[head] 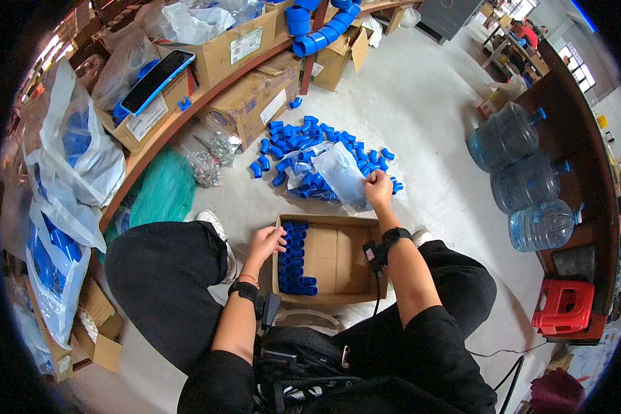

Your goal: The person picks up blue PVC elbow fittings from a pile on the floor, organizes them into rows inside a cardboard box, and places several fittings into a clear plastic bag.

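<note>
An open cardboard box (359, 297) stands on the floor between my legs. Blue plastic pipe elbows (292, 259) are lined up in rows along its left side, with a few extending right at the near end. My left hand (267, 242) hovers at the box's left edge, fingertips by these elbows; whether it pinches anything is unclear. Beyond the box, my right hand (378, 187) has its fingers closed at the right edge of a translucent plastic bag (341, 168). Around and under that bag lies a loose heap of blue elbows (302, 137).
On the left, a curved-looking wooden shelf (227, 77) carries cartons, bagged blue fittings (64, 248) and a phone (158, 82). Small bags of hardware (207, 163) lie below. Large water bottles (522, 178) and a red plastic stool (563, 306) are at right. People sit far back.
</note>
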`<move>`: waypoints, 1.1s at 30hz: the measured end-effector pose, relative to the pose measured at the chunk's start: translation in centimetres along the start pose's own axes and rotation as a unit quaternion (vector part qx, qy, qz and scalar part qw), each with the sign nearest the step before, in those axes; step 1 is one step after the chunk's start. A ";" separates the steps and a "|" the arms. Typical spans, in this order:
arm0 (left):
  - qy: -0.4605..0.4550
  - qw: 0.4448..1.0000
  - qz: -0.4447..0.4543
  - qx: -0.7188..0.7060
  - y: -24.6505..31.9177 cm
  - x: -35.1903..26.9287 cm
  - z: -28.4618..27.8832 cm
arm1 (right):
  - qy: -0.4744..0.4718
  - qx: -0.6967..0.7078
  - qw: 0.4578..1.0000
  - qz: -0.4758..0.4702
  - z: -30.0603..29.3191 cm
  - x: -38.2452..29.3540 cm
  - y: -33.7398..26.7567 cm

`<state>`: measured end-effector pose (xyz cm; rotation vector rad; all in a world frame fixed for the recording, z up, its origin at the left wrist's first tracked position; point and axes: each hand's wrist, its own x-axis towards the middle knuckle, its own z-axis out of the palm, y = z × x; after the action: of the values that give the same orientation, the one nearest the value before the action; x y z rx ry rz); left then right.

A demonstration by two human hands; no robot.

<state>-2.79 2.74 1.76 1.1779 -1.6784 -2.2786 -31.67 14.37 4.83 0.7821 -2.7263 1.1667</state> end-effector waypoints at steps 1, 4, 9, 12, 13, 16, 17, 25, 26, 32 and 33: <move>0.001 1.000 -0.014 0.009 0.2 0.0 0.1 | -0.010 0.003 1.000 -0.005 -0.9 0.2 -0.8; -0.011 0.998 -0.065 0.016 1.7 -0.3 0.8 | -0.024 0.033 0.997 -0.058 -3.9 0.5 -3.8; -0.076 0.997 -0.007 0.029 7.8 0.1 4.0 | -0.082 0.207 0.972 -0.070 -8.6 0.4 -9.2; -0.038 0.981 0.124 0.141 13.4 -0.3 5.5 | -0.139 0.305 0.942 0.006 -11.1 0.1 -13.1; -0.004 0.976 0.143 0.162 15.2 -1.1 5.7 | -0.157 0.332 0.930 -0.011 -12.2 -0.3 -14.3; -0.051 0.986 0.156 0.015 19.9 -5.0 5.4 | -0.206 0.394 0.896 -0.014 -15.7 -1.1 -17.6; -0.087 0.982 0.162 -0.040 21.0 -6.5 5.2 | -0.219 0.423 0.879 -0.008 -16.9 -1.5 -18.5; -0.114 0.947 0.301 0.000 25.0 -11.8 5.7 | -0.275 0.534 0.798 0.048 -22.4 -3.5 -21.6; -0.105 0.942 0.319 -0.024 24.8 -11.8 6.0 | -0.269 0.526 0.805 0.057 -22.5 -3.6 -21.6; 0.033 0.903 0.422 0.069 23.6 -11.7 6.3 | -0.217 0.484 0.835 0.144 -20.5 -4.5 -20.4; 0.064 0.874 0.469 0.108 23.6 -11.7 6.2 | -0.201 0.486 0.832 0.174 -20.0 -4.8 -20.2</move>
<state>-6.93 3.81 28.49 0.3352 -1.8842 -1.4032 -20.35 18.52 31.02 0.6203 -2.4673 2.8640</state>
